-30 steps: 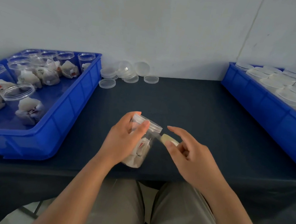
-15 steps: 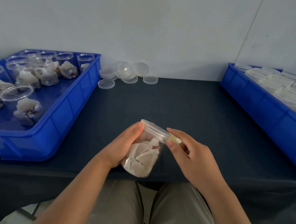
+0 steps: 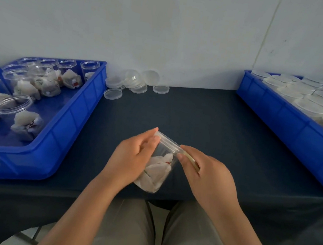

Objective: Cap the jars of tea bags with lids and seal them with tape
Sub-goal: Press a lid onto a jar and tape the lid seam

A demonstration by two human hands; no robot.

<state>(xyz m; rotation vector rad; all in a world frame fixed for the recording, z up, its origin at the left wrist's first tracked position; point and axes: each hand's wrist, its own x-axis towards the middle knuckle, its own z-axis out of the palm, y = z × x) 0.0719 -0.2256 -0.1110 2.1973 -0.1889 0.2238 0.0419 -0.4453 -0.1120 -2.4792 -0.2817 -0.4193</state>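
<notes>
A clear jar of tea bags (image 3: pixel 158 169) with its lid on is tilted above the table's front edge. My left hand (image 3: pixel 131 159) grips the jar's left side, fingertips at the lid rim. My right hand (image 3: pixel 207 175) pinches a strip of yellowish tape (image 3: pixel 189 160) and presses its end against the lid's right edge. Loose clear lids (image 3: pixel 133 81) lie at the back of the dark table (image 3: pixel 207 124).
A blue bin (image 3: pixel 69 130) on the left holds several open jars with tea bags. Another blue bin (image 3: pixel 291 127) on the right holds several capped jars. A white wall stands close behind the table. My lap is below the table edge.
My right hand has brought the tape from a gap beside the jar onto the lid edge. The jar has tilted further and my left hand has turned it slightly.
</notes>
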